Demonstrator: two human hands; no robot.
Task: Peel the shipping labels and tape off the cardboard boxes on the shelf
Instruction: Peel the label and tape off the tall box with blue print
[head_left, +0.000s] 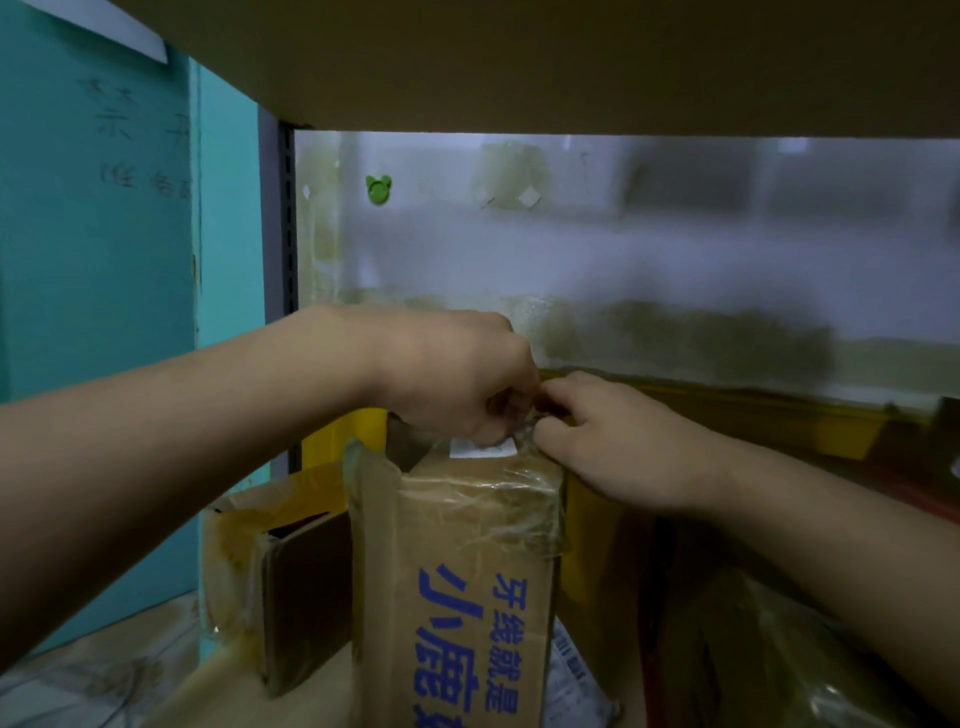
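Both hands meet at the top edge of an upright cardboard box (467, 571) standing on the shelf, under a brown upper shelf board (571, 62). The left hand (457, 374) is curled tight, its fingertips pinching a lifted, crumpled strand of clear tape (498, 499) just above the box. The right hand (618, 441) has its fingers bent over the box's top right corner and grips it there; its fingertips are hidden behind the left hand.

The tape is glossy and wrinkled, stretched in stringy bands across the box's upper front. A small white label (480, 448) sits at the top edge, partly under the tape. Blue printed characters run down the matte brown front. To the left, touching it, stands 1 second box (249, 525), open, with yellowish tape. The back wall is white and stained, bearing a green clip (378, 188).
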